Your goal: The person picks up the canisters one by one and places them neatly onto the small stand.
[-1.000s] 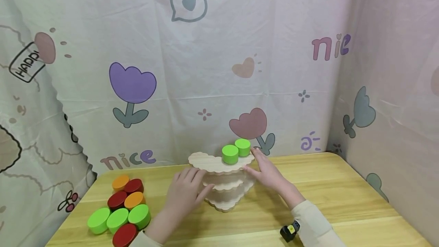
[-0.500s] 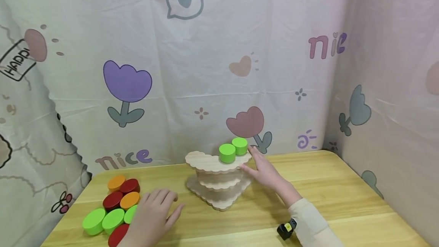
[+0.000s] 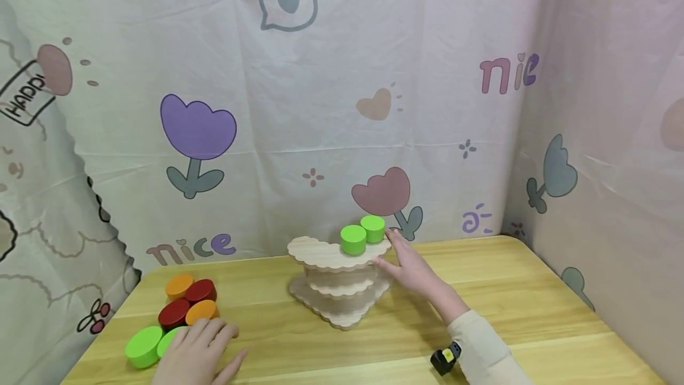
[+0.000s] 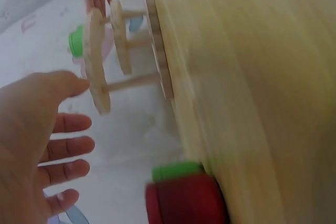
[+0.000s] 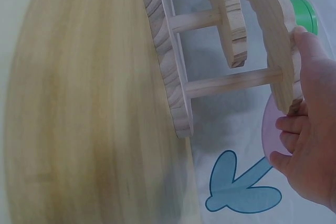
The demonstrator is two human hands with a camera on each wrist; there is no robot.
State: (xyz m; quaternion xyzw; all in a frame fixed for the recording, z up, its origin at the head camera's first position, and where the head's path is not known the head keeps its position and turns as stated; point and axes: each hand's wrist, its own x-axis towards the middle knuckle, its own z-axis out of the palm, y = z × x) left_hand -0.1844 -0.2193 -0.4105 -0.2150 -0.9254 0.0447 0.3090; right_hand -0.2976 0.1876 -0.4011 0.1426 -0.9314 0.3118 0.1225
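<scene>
A tiered wooden stand (image 3: 342,290) with scalloped edges stands upright on the table, its levels joined by round posts. On its top level sit two green round blocks, the front one (image 3: 353,240) touching the rear one (image 3: 373,228). My right hand (image 3: 414,269) grips the right end of that top level between thumb and fingers. My left hand (image 3: 198,352) hovers at the front left with relaxed fingers and holds nothing; it hides part of a group of round blocks. Among these I see a green block (image 3: 144,346), a dark red block (image 3: 174,314) and an orange block (image 3: 202,312).
The wooden table (image 3: 507,290) ends at a patterned cloth (image 3: 299,106) behind it. A small black device with a yellow mark (image 3: 446,357) sits by the right sleeve. Another orange block (image 3: 179,285) and a dark red one (image 3: 200,290) lie at the back of the group.
My left hand has left the stand's left side and moved left and toward me, over the front blocks. My right hand stays at the stand's right end.
</scene>
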